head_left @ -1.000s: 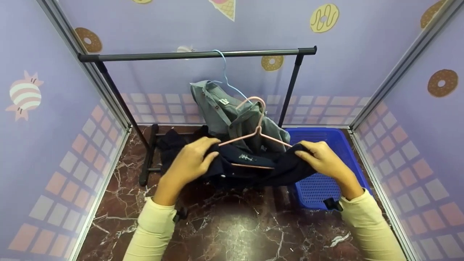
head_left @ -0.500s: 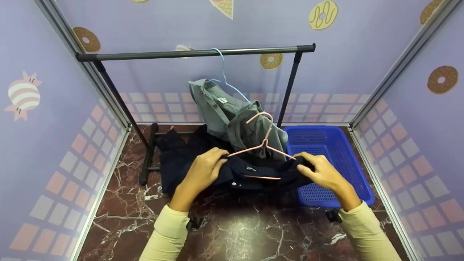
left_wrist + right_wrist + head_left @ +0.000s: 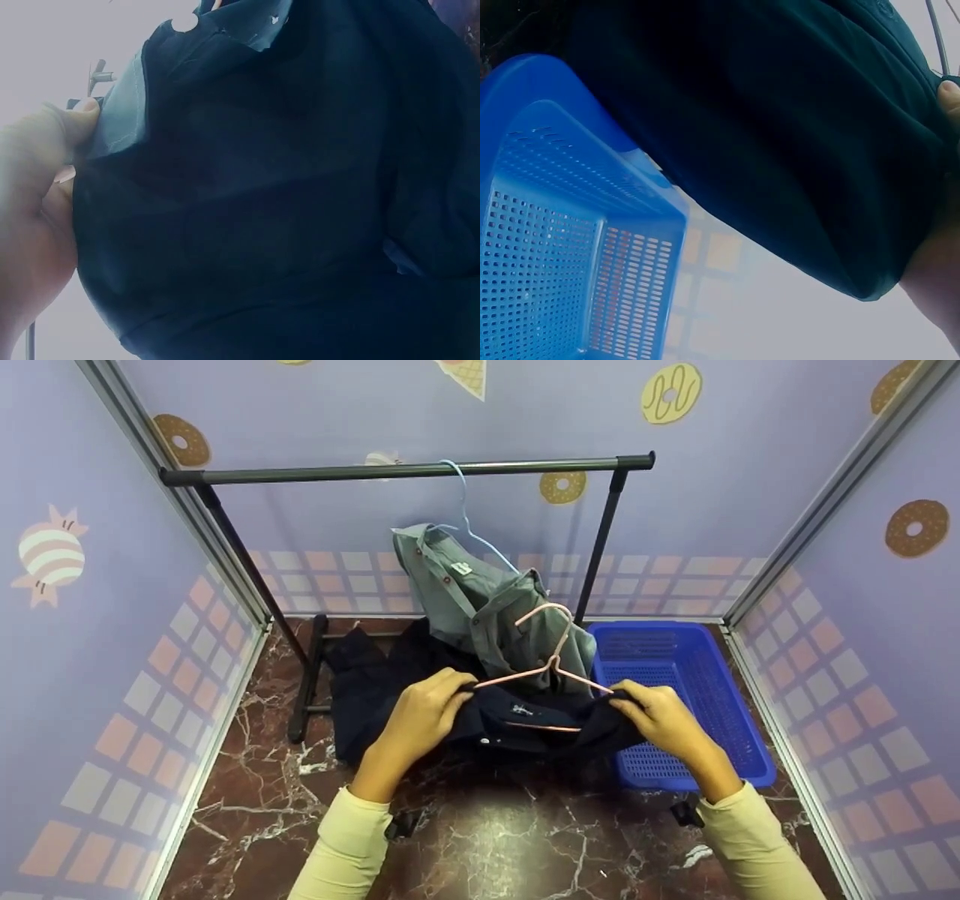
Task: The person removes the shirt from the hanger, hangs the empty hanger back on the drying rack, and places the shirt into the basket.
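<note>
A dark navy shirt (image 3: 517,735) is spread between my two hands, with a pink hanger (image 3: 554,660) inside it. The hanger's hook and sloping arms show above the collar, and part of its lower bar shows in the neck opening. My left hand (image 3: 427,709) pinches one shoulder of the shirt at the hanger's left arm. At the other shoulder, my right hand (image 3: 660,716) pinches the cloth close to the hanger's right end. In the left wrist view the thumb presses on the shirt (image 3: 247,187) near its edge. Cloth fills much of the right wrist view.
Behind stands a black clothes rack (image 3: 330,474). A grey-green shirt (image 3: 480,592) hangs tilted from its bar on a light blue hanger (image 3: 465,502). A blue plastic basket (image 3: 731,712) sits on the marbled floor (image 3: 495,840) at right, partly behind the navy shirt. Patterned walls enclose the space.
Both hands have lowered the navy shirt and pink hanger, shifting them slightly right and toward me. In the last half second the hook has dropped a little more. The grip stays the same.
</note>
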Tool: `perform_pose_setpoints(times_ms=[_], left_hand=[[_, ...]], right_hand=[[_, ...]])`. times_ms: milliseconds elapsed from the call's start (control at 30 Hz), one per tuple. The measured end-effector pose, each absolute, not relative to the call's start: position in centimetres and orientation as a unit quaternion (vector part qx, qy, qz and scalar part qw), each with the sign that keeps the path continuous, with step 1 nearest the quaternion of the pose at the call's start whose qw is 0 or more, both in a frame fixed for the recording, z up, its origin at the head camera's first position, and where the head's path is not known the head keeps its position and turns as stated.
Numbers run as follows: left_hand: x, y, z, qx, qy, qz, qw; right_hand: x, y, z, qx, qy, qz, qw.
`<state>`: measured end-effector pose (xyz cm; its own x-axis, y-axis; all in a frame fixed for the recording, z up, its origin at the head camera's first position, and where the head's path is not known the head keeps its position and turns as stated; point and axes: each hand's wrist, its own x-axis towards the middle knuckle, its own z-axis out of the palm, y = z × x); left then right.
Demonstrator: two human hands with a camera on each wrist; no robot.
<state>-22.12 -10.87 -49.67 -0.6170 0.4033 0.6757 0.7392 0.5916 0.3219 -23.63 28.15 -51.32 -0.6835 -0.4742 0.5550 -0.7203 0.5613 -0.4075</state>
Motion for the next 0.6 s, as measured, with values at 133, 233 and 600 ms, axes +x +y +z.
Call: perform_pose_setpoints(times_ms=[133,233,600], left_hand=[[-22.13,-10.97,-49.5,-0.339,-0.849,-0.295,0.278],[-22.09,-11.04,-49.57,-0.337,-0.851,-0.293,0.275],[-22.11,-10.82,-49.62,-0.333,-0.848,-0.306,0.277]], right_hand=[[-23.48,28.09,-51.16,0.344,-0.862,0.317,0.198],[-23.37,27.99,-51.12,0.339,-0.865,0.319,0.191],[-23.22,27.9,-51.29,0.344,-0.864,0.309,0.196]])
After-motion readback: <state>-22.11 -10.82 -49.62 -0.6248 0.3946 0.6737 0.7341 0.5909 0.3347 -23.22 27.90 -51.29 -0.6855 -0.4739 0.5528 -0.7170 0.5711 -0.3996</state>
